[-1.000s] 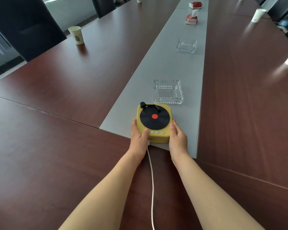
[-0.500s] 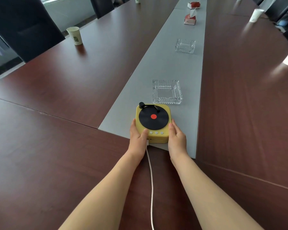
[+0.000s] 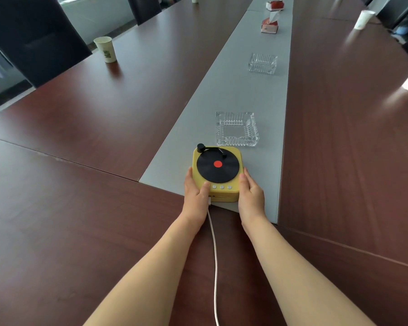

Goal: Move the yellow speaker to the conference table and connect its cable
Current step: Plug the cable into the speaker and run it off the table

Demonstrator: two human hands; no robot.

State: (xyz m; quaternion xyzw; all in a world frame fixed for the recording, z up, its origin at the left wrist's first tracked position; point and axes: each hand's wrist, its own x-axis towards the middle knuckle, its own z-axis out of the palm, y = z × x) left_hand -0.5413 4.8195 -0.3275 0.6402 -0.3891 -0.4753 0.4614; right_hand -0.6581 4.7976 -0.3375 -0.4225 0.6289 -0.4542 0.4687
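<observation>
Head view: both forearms extend forward over the near part of the conference table (image 3: pixel 85 231). The left hand (image 3: pixel 196 196) clasps the left side of the yellow speaker (image 3: pixel 216 174), fingers lying along its flank and the thumb resting on the top near corner beside the row of small buttons. The right hand (image 3: pixel 250 195) clasps the right side in the same manner — fingers along the flank, thumb at the top edge. Both hands are in contact with the casing.

The speaker sits at the near end of the grey centre strip (image 3: pixel 233 90), its near edge at the strip's pointed corner. Its top carries a black disc with a red centre and a small black tonearm. A white cable (image 3: pixel 214 255) leaves the near left corner of the speaker, just under the left thumb, and runs between the forearms toward the near edge of the view.

Just beyond the speaker stands a glass ashtray (image 3: pixel 237 129), close to it but apart. A second ashtray (image 3: pixel 262 63) lies farther along the strip, then a red tissue box (image 3: pixel 270 25). A paper cup (image 3: pixel 105 49) stands far left — well apart from the hands.
</observation>
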